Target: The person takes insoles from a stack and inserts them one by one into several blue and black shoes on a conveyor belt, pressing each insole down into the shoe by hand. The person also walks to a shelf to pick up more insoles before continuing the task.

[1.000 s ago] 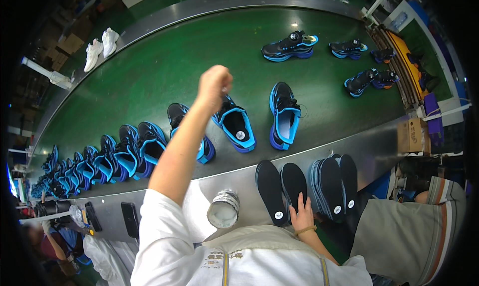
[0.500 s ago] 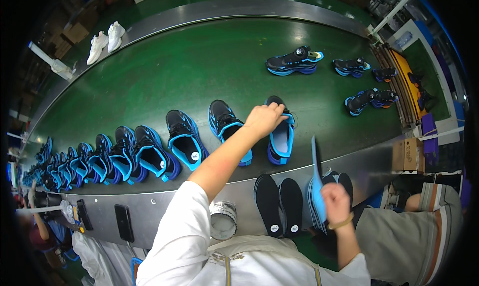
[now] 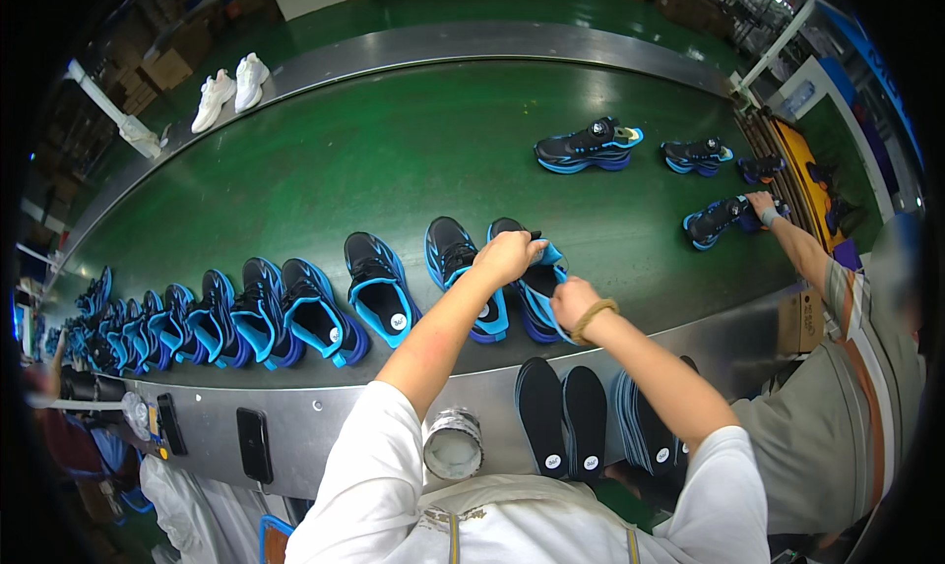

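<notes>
Black-and-blue shoe is lying between the two hands on the green surface, its toe pointing away from the person and its heel facing the near edge. The left hand is clamping onto the shoe around its tongue, just beyond the opening. The right hand is curling its fingers at the right side of the opening, nearer the heel; whether it is pinching anything, I cannot tell. Both hands are working close together but not touching each other. A neighbouring shoe is standing just left, partly hidden by the left forearm. Black insoles are lying on the metal ledge nearer the person, below the right forearm, and an open tin is standing left of them.
</notes>
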{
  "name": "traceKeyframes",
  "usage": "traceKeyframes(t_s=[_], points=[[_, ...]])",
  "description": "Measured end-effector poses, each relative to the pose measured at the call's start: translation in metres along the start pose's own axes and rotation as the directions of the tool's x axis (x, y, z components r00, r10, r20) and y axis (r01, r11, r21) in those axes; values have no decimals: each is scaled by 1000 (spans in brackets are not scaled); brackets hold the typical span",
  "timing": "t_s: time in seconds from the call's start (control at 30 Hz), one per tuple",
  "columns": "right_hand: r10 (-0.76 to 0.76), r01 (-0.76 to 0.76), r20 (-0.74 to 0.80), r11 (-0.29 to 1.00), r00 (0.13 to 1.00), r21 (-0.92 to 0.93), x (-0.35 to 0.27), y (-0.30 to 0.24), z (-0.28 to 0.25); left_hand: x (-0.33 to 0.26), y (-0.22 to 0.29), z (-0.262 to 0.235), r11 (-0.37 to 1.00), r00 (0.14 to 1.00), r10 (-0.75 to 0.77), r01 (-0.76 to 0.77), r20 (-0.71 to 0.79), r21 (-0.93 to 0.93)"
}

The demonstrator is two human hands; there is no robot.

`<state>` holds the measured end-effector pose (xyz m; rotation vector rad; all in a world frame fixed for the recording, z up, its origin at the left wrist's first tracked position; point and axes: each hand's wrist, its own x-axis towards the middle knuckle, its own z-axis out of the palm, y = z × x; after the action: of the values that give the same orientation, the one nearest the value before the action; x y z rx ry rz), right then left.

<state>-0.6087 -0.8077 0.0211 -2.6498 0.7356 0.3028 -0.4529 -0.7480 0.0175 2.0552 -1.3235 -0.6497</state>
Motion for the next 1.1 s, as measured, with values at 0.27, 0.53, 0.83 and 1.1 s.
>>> traceKeyframes(t_s=[0.27,0.53,0.83,1.1], points=[[-4,-26,-134,975,991,-222,-15,-27,10,-9,-2,-6,999,999,-1,0,48,34],[150,-71,286,961,946,-267,13,-16,-5,-3,-10,8,997,997,-64,62,-42,-51],[-89,87,3,964,996,-253,31,2,47,-5,-11,18,993,995,-61,53,-79,-101],[-324,301,-71,926,943,-229,15,17,50,-11,-11,22,995,994,-92,93,-64,18]])
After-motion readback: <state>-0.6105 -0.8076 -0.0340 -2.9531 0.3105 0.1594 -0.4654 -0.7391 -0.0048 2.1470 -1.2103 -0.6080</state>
